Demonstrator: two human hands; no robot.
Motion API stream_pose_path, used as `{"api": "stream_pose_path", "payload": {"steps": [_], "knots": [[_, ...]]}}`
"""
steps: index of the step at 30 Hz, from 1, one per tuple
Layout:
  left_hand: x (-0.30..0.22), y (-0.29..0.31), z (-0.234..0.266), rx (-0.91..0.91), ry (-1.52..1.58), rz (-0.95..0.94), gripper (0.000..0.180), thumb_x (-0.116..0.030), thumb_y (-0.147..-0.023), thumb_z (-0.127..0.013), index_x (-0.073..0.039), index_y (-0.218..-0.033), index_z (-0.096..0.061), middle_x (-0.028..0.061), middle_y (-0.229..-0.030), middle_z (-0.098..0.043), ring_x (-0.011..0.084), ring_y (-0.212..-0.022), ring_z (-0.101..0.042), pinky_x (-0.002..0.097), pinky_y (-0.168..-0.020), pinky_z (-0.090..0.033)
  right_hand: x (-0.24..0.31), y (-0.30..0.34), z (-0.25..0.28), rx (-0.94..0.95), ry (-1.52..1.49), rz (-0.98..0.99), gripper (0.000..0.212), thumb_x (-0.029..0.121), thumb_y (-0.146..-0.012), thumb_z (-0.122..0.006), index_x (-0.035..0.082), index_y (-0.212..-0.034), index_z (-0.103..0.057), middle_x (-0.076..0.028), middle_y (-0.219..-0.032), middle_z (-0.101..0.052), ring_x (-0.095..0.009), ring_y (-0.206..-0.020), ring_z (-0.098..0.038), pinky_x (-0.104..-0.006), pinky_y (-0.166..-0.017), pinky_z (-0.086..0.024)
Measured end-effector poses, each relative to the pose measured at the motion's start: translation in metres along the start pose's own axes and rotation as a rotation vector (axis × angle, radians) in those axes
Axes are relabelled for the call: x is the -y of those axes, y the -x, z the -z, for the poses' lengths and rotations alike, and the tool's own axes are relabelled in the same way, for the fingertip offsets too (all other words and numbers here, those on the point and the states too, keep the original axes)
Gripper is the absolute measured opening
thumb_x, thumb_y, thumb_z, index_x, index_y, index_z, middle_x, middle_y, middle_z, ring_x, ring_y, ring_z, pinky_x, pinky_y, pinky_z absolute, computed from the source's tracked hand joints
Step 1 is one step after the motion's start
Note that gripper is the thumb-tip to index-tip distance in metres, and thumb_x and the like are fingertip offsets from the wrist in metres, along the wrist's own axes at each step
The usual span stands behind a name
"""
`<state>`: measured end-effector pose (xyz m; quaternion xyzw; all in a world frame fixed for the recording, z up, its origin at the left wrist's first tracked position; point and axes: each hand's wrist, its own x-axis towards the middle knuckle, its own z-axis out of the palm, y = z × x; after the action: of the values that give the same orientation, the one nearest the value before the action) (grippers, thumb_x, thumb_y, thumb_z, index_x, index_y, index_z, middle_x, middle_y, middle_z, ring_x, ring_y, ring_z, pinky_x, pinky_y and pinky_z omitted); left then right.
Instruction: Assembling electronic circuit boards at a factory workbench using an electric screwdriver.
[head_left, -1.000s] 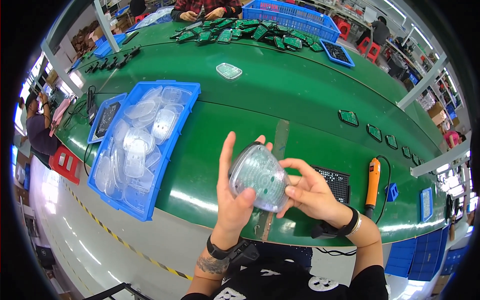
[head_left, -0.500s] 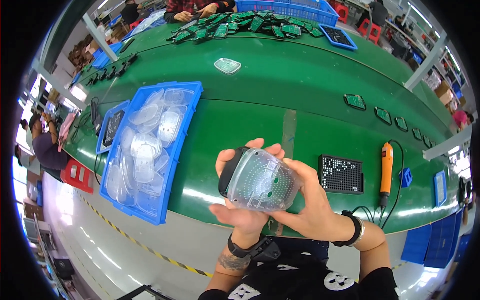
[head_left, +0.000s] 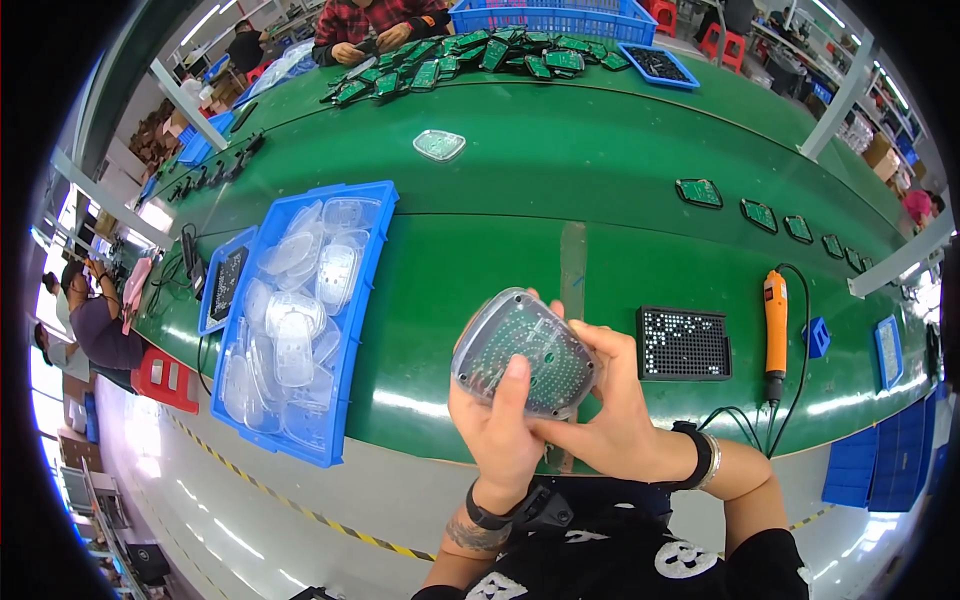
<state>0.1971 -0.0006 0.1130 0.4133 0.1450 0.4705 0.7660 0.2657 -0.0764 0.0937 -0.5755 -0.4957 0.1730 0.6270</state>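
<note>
Both hands grip 1 clear plastic case with a green board inside, above the table's near edge: the left hand thumb lies across its face, the right hand fingers curl around its right side. A blue tray of clear covers lies toward the table's left end, and a black square tray and orange screwdriver lie to the right.

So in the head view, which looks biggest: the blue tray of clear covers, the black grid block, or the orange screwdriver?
1. Blue tray, clearly largest.
2. Black grid block.
3. Orange screwdriver, longer than the block is tall but much thinner, so this pair is close.

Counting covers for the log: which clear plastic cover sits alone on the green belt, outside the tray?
The small clear plastic cover lying by itself far up the green belt; the rest are piled in the blue plastic tray or held in both hands.
</note>
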Motion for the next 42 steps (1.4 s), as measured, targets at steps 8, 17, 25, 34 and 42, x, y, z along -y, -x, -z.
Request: {"api": "stream_pose_path", "payload": {"steps": [8, 17, 25, 34, 42], "knots": [[0.001, -0.005, 0.018, -0.043, -0.167, 0.048, 0.028, -0.004, -0.086, -0.050, 0.010, -0.109, -0.048, 0.0203, -0.101, -0.058, 0.0291, -0.090, -0.061, 0.0370, -0.076, -0.052, 0.009, -0.014, 0.025, 0.090, -0.310, -0.437, 0.045, -0.005, -0.075, -0.066, -0.001, -0.110, -0.039, -0.014, -0.105, -0.054, -0.015, -0.100, -0.055, -0.0287, -0.083, -0.048], [0.016, -0.004, 0.011, -0.169, -0.209, -0.005, 0.019, -0.007, -0.086, -0.058, 0.006, -0.099, -0.051, 0.0078, -0.089, -0.060, 0.0094, -0.077, -0.056, 0.0226, -0.070, -0.047, -0.006, -0.012, 0.017, 0.035, -0.405, -0.581, 0.026, -0.006, -0.082, -0.058, -0.002, -0.103, -0.043, -0.008, -0.092, -0.058, -0.010, -0.086, -0.057, -0.0224, -0.069, -0.051], [0.012, -0.008, 0.015, -0.209, -0.327, -0.101, 0.018, -0.010, -0.087, -0.057, 0.007, -0.094, -0.055, 0.0077, -0.086, -0.061, 0.0084, -0.075, -0.056, 0.0207, -0.068, -0.046, -0.005, -0.003, 0.008, -0.003, -0.476, -0.484, 0.022, -0.002, -0.085, -0.055, -0.003, -0.106, -0.046, -0.006, -0.093, -0.059, -0.008, -0.087, -0.057, -0.0231, -0.074, -0.049], [0.016, -0.012, 0.024, -0.100, -0.390, -0.102, 0.017, -0.009, -0.088, -0.057, 0.007, -0.092, -0.057, 0.0052, -0.083, -0.062, 0.0071, -0.073, -0.056, 0.0192, -0.066, -0.046, -0.019, -0.005, 0.008, 0.051, -0.403, -0.486, 0.017, 0.006, -0.088, -0.055, -0.005, -0.100, -0.052, -0.007, -0.091, -0.062, -0.009, -0.080, -0.059, -0.0247, -0.068, -0.050], [0.023, -0.027, 0.075, -0.127, -0.415, 0.142, 0.040, -0.008, -0.088, -0.054, 0.003, -0.124, -0.040, 0.0201, -0.119, -0.050, 0.0240, -0.109, -0.051, 0.0305, -0.093, -0.040, -0.096, -0.111, 0.034, 0.097, -0.428, -1.037, 0.030, 0.023, -0.086, -0.060, -0.002, -0.102, -0.055, -0.011, -0.094, -0.062, -0.021, -0.074, -0.064, -0.0346, -0.061, -0.057]]}}
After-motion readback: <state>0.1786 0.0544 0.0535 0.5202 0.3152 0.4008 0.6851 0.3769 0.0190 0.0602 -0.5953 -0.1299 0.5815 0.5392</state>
